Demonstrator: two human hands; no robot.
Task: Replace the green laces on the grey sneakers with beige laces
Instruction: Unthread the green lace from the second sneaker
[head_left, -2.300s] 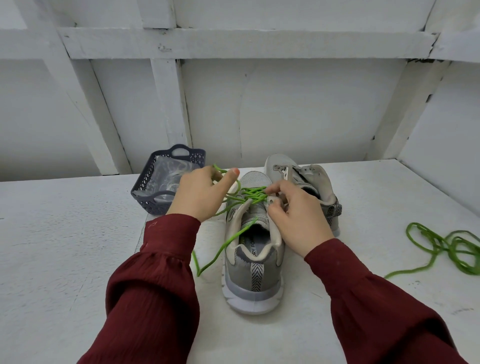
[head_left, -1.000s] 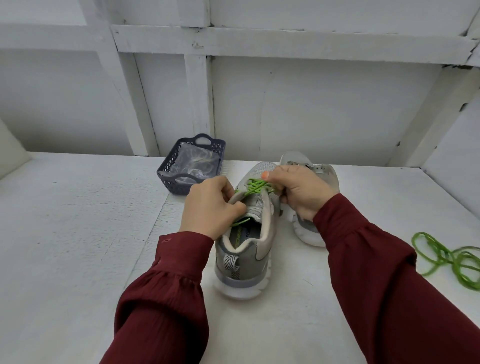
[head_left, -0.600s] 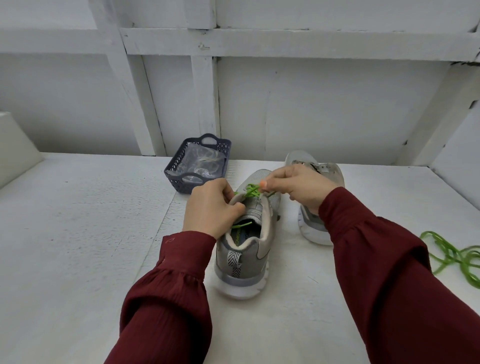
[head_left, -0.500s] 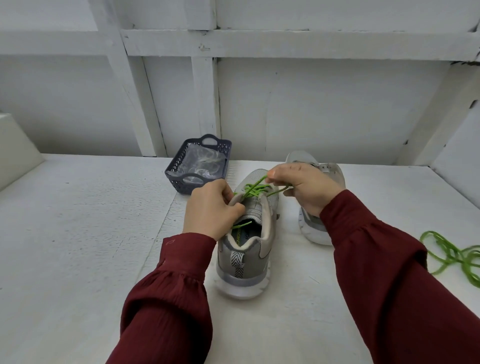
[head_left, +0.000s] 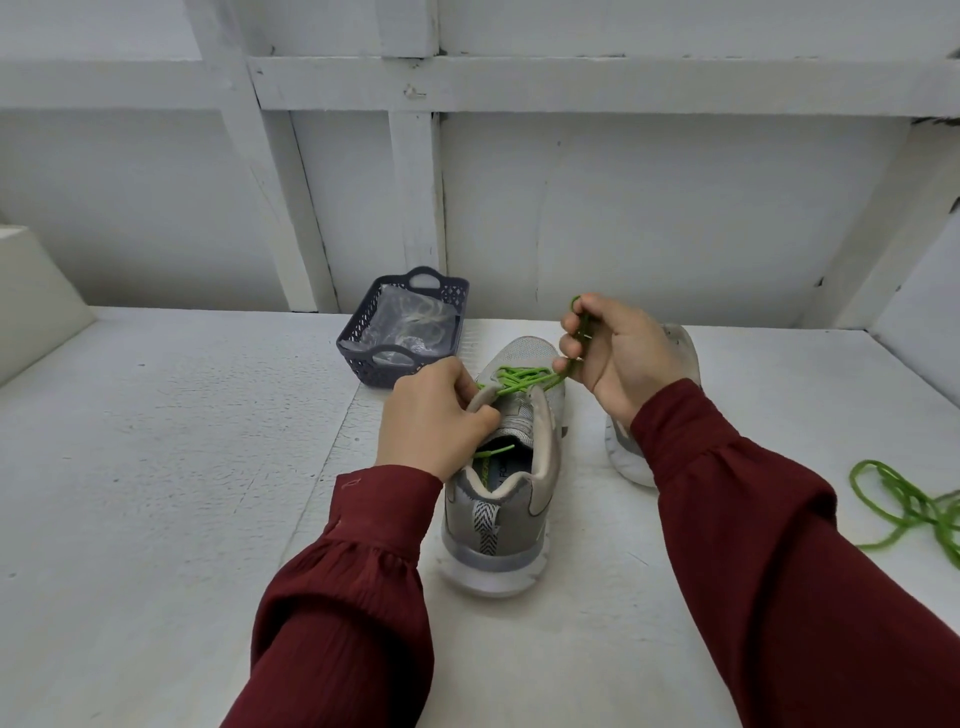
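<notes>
A grey sneaker (head_left: 506, 499) stands heel toward me at the middle of the white table, with a green lace (head_left: 519, 378) threaded across its upper eyelets. My left hand (head_left: 434, 418) grips the left collar of that sneaker. My right hand (head_left: 615, 348) is raised above the toe and pinches a loop of the green lace between curled fingers. One lace end (head_left: 493, 451) lies inside the shoe opening. The second grey sneaker (head_left: 631, 452) sits behind my right wrist, mostly hidden.
A dark plastic basket (head_left: 452, 304) holding clear bags of pale laces stands at the back left of the sneakers. A loose green lace (head_left: 906, 501) lies in a heap at the right table edge. A white wall with beams closes the back.
My right hand has lifted up and to the right, drawing the green lace out of the eyelets. My left hand stays on the sneaker's collar.
</notes>
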